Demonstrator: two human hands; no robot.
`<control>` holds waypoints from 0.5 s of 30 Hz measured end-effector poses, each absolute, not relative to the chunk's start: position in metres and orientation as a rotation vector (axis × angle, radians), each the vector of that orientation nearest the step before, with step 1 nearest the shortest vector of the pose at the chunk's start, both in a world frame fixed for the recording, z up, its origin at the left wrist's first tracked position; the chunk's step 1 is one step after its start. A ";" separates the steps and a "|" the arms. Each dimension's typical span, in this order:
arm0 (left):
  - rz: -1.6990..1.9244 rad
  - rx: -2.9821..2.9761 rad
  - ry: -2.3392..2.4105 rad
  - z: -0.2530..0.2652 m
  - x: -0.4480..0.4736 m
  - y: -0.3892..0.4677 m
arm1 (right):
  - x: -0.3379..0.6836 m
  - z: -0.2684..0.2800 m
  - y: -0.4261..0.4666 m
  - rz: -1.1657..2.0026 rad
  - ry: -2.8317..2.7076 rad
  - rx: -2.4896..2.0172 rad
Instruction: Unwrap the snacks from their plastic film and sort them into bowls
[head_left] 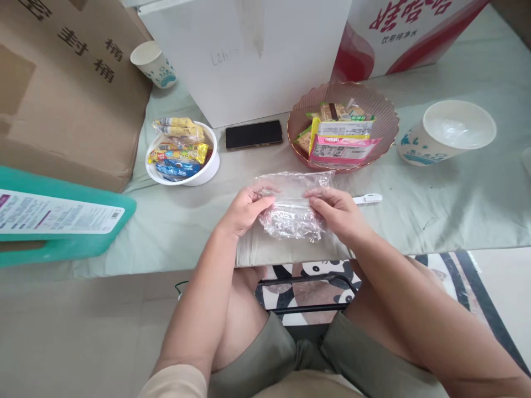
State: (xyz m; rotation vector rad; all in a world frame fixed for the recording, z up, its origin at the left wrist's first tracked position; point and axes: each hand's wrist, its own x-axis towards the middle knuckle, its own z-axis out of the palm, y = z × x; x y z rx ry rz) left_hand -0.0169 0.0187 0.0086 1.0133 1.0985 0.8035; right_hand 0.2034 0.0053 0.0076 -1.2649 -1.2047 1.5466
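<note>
Our left hand [248, 205] and right hand [336, 213] pinch a clear plastic bag [292, 221] by its opposite sides, thumbs on top, and we hold it spread just in from the near edge of the table [415, 226]. At far left a teal container [62, 215] reaches close to that edge, with a cardboard box [78, 99] behind it and a paper cup [155, 63] beside the box. Next comes a white bowl [209, 171] of wrapped snacks; a strip of cloth leaves our left hand some room there. Beyond our hands, a dark phone [254, 135] lies before a white box [257, 61]. The wavy rim of a pink bowl [301, 116], also holding snacks, comes near the bag's far edge, so room is tight. A white stick [370, 198] juts from behind our right hand. Farther right, a large paper cup [418, 145] stands just beside the pink bowl; nearer us, cloth spreads widest.
</note>
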 end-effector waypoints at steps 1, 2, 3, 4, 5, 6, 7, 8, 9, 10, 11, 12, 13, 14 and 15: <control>0.830 1.000 1.092 0.009 -0.017 0.019 | 0.204 0.005 0.006 1.531 -1.200 -1.242; 0.853 0.983 1.082 0.009 -0.017 0.019 | 0.205 0.003 0.006 1.510 -1.184 -1.215; 0.874 0.962 1.069 0.010 -0.018 0.020 | 0.205 0.001 0.006 1.488 -1.161 -1.188; 0.892 0.939 1.057 0.011 -0.019 0.020 | 0.206 0.000 0.006 1.470 -1.135 -1.164; 0.909 0.917 1.045 0.012 -0.020 0.020 | 0.206 -0.001 0.006 1.464 -1.108 -1.145; 0.925 0.897 1.032 0.013 -0.021 0.021 | 0.207 -0.001 0.006 1.471 -1.085 -1.132; 0.938 0.882 1.018 0.015 -0.022 0.022 | 0.207 -0.001 0.007 1.488 -1.061 -1.123; 0.951 0.870 1.001 0.015 -0.023 0.023 | 0.208 0.001 0.007 1.514 -1.035 -1.115; 0.965 0.861 0.985 0.016 -0.024 0.023 | 0.208 0.002 0.008 1.548 -1.008 -1.105; 0.981 0.854 0.977 0.016 -0.024 0.024 | 0.209 0.003 0.008 1.587 -0.986 -1.093; 0.996 0.849 0.980 0.015 -0.024 0.025 | 0.209 0.005 0.009 1.621 -0.975 -1.086; 1.001 0.852 1.001 0.014 -0.023 0.026 | 0.209 0.005 0.009 1.637 -0.974 -1.089; 0.993 0.870 1.041 0.013 -0.022 0.027 | 0.209 0.006 0.009 1.635 -0.991 -1.110; 0.974 0.910 1.098 0.011 -0.021 0.027 | 0.208 0.005 0.009 1.619 -1.026 -1.140; 0.953 0.968 1.162 0.009 -0.020 0.027 | 0.207 0.005 0.008 1.585 -1.058 -1.174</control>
